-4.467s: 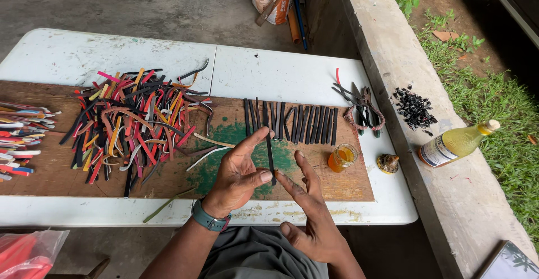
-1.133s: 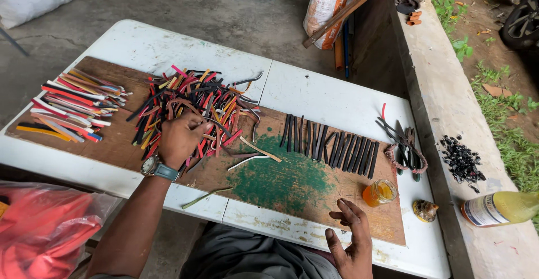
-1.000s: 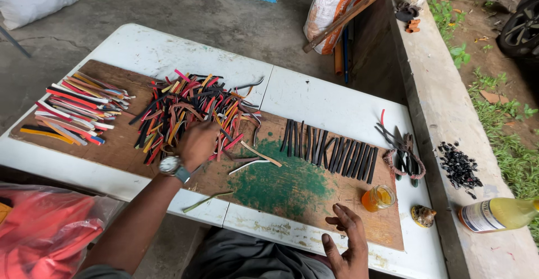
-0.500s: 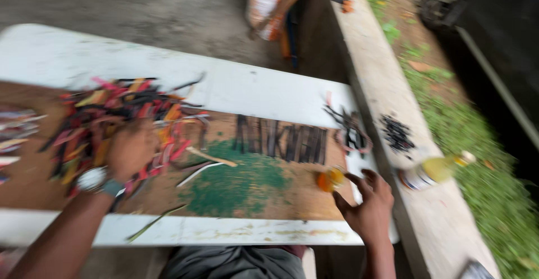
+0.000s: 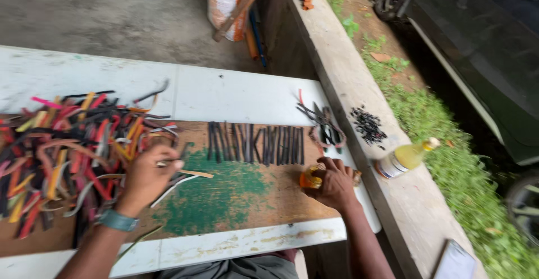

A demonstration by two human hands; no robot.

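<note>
Fingers of my left hand (image 5: 147, 176) pinch one dark strip (image 5: 178, 156) at the right edge of the mixed coloured pile (image 5: 67, 155), left of the green patch (image 5: 216, 192) on the board; its long axis runs up-right. Beyond that patch I count a row of dark strips (image 5: 257, 144) already laid, long axes pointing away from me; most of the pile remains, I judge. Right of it, my right hand (image 5: 336, 182) curls around a small orange jar (image 5: 310, 179).

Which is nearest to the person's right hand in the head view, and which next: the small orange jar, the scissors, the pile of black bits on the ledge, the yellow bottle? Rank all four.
From the right hand:
1. Small orange jar, touching it, at its left.
2. Scissors, just beyond on the table.
3. Yellow bottle, to the right on the ledge.
4. Pile of black bits, farther back on the ledge.
</note>
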